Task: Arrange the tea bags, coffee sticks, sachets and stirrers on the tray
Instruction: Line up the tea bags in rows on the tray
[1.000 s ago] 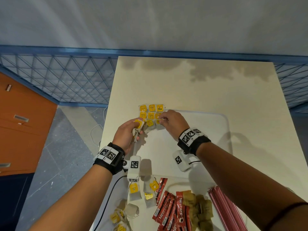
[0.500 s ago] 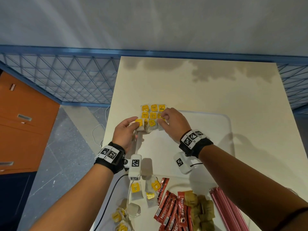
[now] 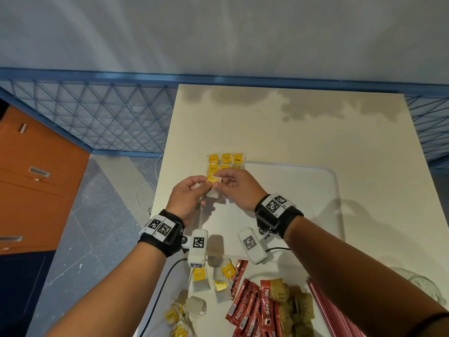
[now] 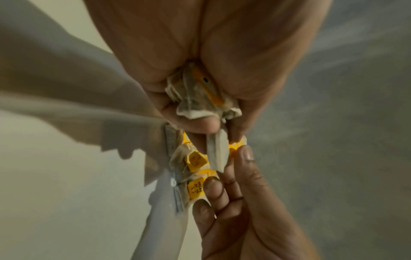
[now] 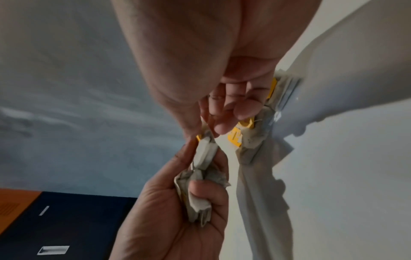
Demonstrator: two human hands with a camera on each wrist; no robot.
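Yellow-tagged tea bags (image 3: 226, 158) lie in neat rows on the far left corner of the white tray (image 3: 336, 186). Just in front of them my two hands meet above the tray. My left hand (image 3: 206, 188) grips a crumpled bunch of tea bags (image 4: 200, 100) in its curled fingers. My right hand (image 3: 218, 182) pinches the top of one tea bag (image 5: 204, 151) that sticks out of that bunch. Part of the laid-out rows is hidden behind my hands.
Near me on the table lie loose tea bags (image 3: 200, 279), red coffee sticks (image 3: 247, 302), brown sachets (image 3: 294, 305) and pink stirrers (image 3: 325, 310). A clear object (image 3: 422, 285) sits at the right. The table's left edge (image 3: 165, 152) drops to the floor.
My right hand has left the laid-out rows and come back to the bunch in my left hand, where it now pinches one tea bag. Both hands have drawn slightly toward me.
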